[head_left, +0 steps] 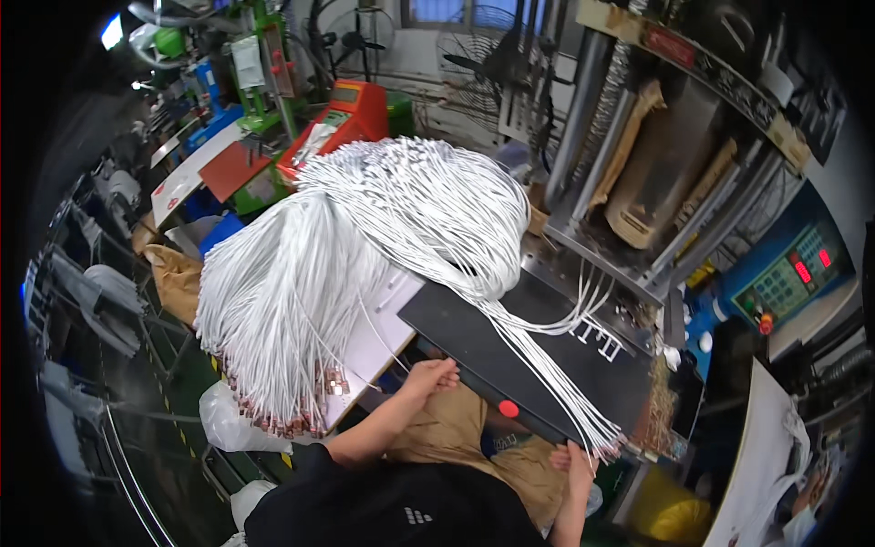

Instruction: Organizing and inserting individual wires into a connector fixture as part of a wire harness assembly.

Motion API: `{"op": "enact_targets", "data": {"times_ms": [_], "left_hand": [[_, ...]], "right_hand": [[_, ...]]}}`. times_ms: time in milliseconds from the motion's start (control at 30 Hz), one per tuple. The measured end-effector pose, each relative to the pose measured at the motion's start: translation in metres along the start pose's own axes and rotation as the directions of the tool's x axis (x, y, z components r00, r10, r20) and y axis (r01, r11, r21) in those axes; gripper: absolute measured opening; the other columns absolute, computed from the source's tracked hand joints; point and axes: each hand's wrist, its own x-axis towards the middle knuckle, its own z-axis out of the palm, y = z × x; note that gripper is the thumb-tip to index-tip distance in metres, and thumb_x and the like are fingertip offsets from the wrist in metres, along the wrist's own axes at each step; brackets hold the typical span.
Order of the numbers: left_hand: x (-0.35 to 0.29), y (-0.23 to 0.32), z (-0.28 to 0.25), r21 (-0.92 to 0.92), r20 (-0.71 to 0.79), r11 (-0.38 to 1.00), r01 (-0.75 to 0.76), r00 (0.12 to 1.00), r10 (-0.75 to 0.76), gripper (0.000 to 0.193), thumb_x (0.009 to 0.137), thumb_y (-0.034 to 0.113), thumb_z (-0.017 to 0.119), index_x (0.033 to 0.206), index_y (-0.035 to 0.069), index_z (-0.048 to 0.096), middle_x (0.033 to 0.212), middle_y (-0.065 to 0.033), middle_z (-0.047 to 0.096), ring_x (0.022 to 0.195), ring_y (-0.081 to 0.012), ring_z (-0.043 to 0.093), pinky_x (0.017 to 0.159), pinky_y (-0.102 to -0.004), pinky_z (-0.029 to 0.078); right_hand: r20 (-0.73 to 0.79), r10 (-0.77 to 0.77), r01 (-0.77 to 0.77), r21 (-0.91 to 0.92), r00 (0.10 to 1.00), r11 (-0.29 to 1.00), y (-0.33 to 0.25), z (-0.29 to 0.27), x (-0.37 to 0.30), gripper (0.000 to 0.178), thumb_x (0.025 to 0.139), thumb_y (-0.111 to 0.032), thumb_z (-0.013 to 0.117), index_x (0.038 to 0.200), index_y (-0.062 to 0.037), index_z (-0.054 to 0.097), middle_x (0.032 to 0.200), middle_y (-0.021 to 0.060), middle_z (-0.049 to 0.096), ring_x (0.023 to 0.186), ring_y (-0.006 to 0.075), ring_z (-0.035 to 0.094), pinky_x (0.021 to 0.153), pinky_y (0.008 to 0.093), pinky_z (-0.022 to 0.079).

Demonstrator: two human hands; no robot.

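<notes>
A huge bundle of white cables (437,210) lies heaped across the work surface, many with copper-coloured ends hanging over the left edge. A thinner strand of white cables (538,356) runs over the black mat (465,333) to the front right. My left hand (430,377) is at the mat's front edge, fingers pressed together; what they hold, if anything, is too small to make out. At the mat's right front corner, my right hand (574,461) is closed on a cable end beside the strand's tips. A few white moulded pieces (599,342) lie on the mat's right side.
A press machine (661,173) with metal columns stands at the back right, a blue control box (788,273) beside it. An orange-red device (351,114) is behind the cables. A red button (509,409) sits on the front edge. A white plastic bag (239,419) hangs low left.
</notes>
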Motion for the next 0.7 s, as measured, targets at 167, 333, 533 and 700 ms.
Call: {"op": "enact_targets", "data": {"times_ms": [167,333,533,700], "left_hand": [[0.002,0.004,0.002,0.045,0.005,0.998,0.044,0.999,-0.044,0.035,0.100,0.036,0.061,0.099,0.002,0.069,0.087,-0.0057,0.070,0.077,-0.0144,0.067,0.073,-0.0273,0.054],[0.003,-0.005,0.011,0.048,0.004,0.999,-0.004,1.000,0.004,0.038,0.102,0.037,0.057,0.096,0.001,0.070,0.084,-0.0055,0.070,0.077,-0.0151,0.067,0.072,-0.0278,0.054],[-0.064,-0.001,0.087,0.441,0.514,0.735,-0.516,0.816,0.265,0.036,0.098,0.032,0.062,0.082,0.001,0.069,0.083,-0.0084,0.069,0.070,-0.0199,0.066,0.066,-0.0329,0.052],[-0.045,0.073,0.159,0.359,0.813,-0.115,-0.926,0.250,0.525,0.048,0.076,0.042,0.078,0.106,0.006,0.067,0.113,-0.0070,0.064,0.111,-0.0265,0.058,0.092,-0.0403,0.048]], "right_hand": [[-0.015,0.043,-0.043,-0.014,0.999,0.999,0.001,-0.001,0.003,0.041,0.094,-0.033,0.066,0.093,0.0081,0.070,0.073,0.0153,0.072,0.058,0.0191,0.068,0.053,0.0260,0.053],[-0.050,-0.028,0.030,0.027,0.998,0.999,0.014,0.012,0.003,0.040,0.099,-0.031,0.060,0.098,0.0085,0.069,0.078,0.0160,0.072,0.063,0.0199,0.070,0.057,0.0272,0.055],[0.632,0.036,0.006,-0.063,0.774,0.998,-0.078,0.061,-0.038,0.038,0.101,-0.030,0.057,0.107,0.0060,0.067,0.092,0.0154,0.072,0.076,0.0188,0.070,0.066,0.0277,0.054],[0.156,-0.478,0.502,-0.235,0.865,0.832,-0.180,0.046,0.045,0.033,0.092,-0.022,0.066,0.116,0.0006,0.064,0.074,0.0019,0.063,0.056,0.0093,0.052,0.053,0.0231,0.041]]}}
